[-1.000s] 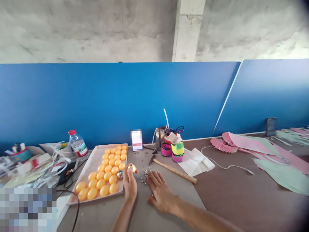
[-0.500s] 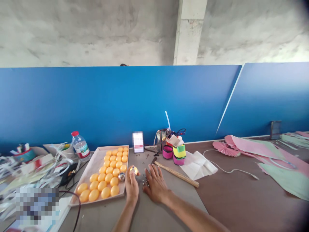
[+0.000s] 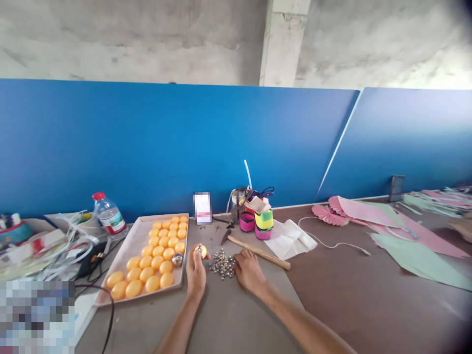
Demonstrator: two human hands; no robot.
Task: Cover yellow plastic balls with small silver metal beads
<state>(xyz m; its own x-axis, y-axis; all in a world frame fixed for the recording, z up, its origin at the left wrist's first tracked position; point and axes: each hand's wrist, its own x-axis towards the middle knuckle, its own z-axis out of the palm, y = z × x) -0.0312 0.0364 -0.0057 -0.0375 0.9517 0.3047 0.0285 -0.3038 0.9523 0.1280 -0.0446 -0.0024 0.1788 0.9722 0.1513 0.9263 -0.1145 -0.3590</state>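
My left hand (image 3: 196, 275) is closed around an orange ball (image 3: 201, 251), which looks like a table tennis ball and has some shiny metal on its face. Just right of it, a heap of small shiny metal pieces (image 3: 222, 264) lies on the table. At the heap's right edge rests my right hand (image 3: 251, 270), its fingers curled and close together; whatever they pinch, if anything, is hidden. Rows of matching orange balls (image 3: 158, 263) fill much of a shallow pale tray (image 3: 129, 241) on the left. By the tray's right edge sits a silver-covered ball (image 3: 177, 259).
Behind my right hand lies a hammer (image 3: 258, 250) with a wooden handle. Farther back are a pink and yellow-green fabric container (image 3: 264, 223), white cloth (image 3: 289, 238) and a white cable (image 3: 342, 244). A water bottle (image 3: 109, 216) and tangled strips crowd the left; pink and green sheets (image 3: 416, 260) lie right.
My right hand has drawn back to the right and its spread fingers have curled, uncovering the metal heap. My left hand still holds the ball. The whole view has shifted slightly.
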